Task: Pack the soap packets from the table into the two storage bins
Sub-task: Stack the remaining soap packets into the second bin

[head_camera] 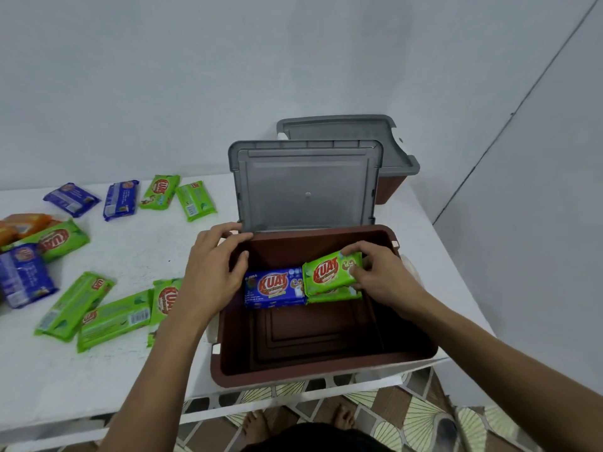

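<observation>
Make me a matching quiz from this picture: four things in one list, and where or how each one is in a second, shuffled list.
1 blue packet by the left hand
2 green packet just right of it
3 orange packets
4 far bin

A pinched by the right hand
B left edge of the table
C flat on the open bin floor
D closed, farthest back

Pairs: 1-C, 2-A, 3-B, 4-D
</observation>
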Action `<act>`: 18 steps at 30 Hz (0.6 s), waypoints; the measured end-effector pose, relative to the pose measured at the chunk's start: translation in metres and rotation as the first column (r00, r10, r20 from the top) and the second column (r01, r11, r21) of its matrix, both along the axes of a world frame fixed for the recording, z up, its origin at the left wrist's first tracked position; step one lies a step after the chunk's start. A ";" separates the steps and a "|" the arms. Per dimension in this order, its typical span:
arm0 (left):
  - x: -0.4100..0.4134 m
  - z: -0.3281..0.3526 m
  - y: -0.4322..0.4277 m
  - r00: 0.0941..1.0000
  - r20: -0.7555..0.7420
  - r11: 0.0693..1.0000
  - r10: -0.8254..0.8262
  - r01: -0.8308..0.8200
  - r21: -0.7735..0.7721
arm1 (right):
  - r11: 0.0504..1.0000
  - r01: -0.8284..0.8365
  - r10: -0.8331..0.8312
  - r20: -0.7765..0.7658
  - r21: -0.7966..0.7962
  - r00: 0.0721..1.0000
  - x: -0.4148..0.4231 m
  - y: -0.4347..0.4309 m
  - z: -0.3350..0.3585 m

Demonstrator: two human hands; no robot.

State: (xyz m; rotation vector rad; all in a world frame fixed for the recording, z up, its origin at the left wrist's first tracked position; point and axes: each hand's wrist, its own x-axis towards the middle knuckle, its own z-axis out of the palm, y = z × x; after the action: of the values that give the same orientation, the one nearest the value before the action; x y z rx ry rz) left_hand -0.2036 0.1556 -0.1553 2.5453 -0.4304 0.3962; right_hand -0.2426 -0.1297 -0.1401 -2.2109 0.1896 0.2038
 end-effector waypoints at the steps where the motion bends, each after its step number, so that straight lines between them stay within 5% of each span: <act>1: -0.001 0.000 0.000 1.000 0.007 1.000 0.015 -0.015 0.011 | 0.997 -0.015 0.014 -0.009 -0.070 1.000 0.001 0.002 -0.003; 18: -0.005 0.002 0.000 0.991 0.065 0.990 0.114 -0.119 0.079 | 0.870 -0.176 0.139 -0.113 -0.461 0.984 0.005 0.014 -0.010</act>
State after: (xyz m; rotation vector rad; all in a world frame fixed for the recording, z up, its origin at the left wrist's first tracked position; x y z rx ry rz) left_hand -0.2081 0.1559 -0.1537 2.6532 -0.3270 0.5092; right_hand -0.2379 -0.1155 -0.1502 -2.7096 0.1051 0.3648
